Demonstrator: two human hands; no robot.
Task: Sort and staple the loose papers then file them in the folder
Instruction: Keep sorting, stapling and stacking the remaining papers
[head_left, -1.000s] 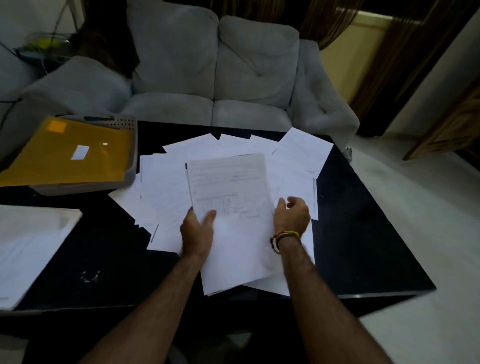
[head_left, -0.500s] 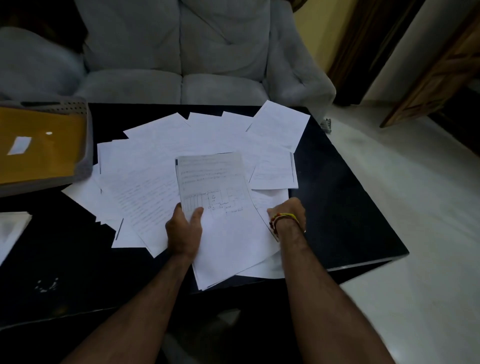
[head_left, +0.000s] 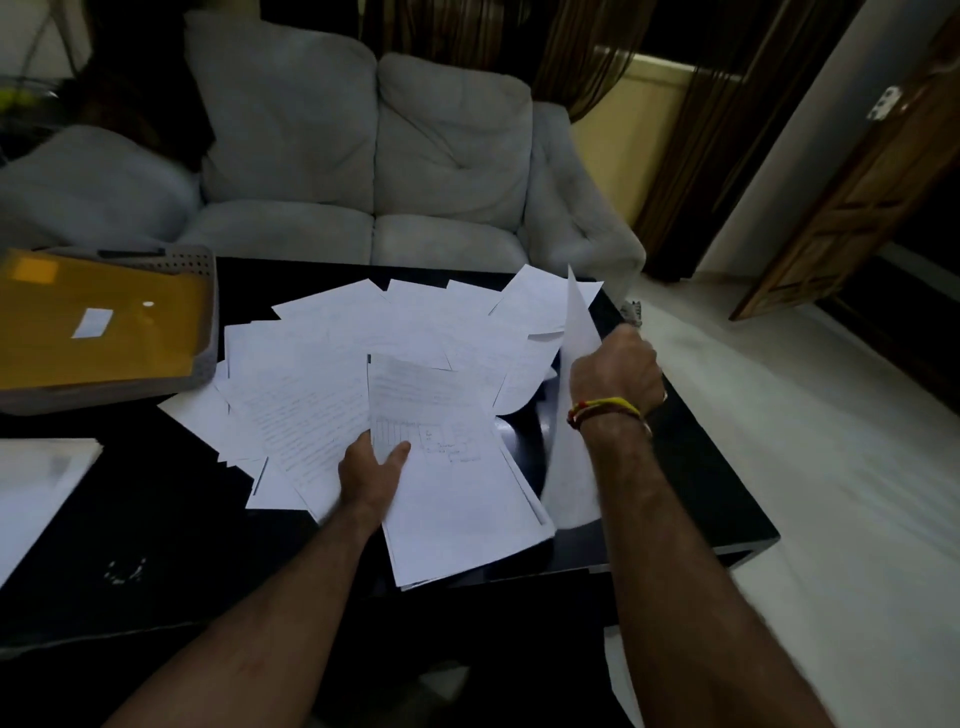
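The right hand (head_left: 615, 371) is curled around the edge of a single white sheet (head_left: 571, 415) and holds it up almost on edge above the black table (head_left: 675, 467), probably so it can be read or matched before it joins a set; the fingertips are hidden behind the paper, so how tightly they pinch cannot be told. The left hand (head_left: 371, 470) grips a small gathered stack (head_left: 447, 499) at its near-left edge, thumb on top over a printed grid, keeping those pages squared at the table's front edge as the pile being built. Beyond both hands the remaining loose papers (head_left: 363, 332) lie fanned and overlapping across the middle of the table, not yet sorted. The yellow folder (head_left: 98, 317) waits in a grey tray (head_left: 205, 291) at the far left, well apart from the hands, and no stapler can be made out. A grey sofa (head_left: 363, 156) stands behind
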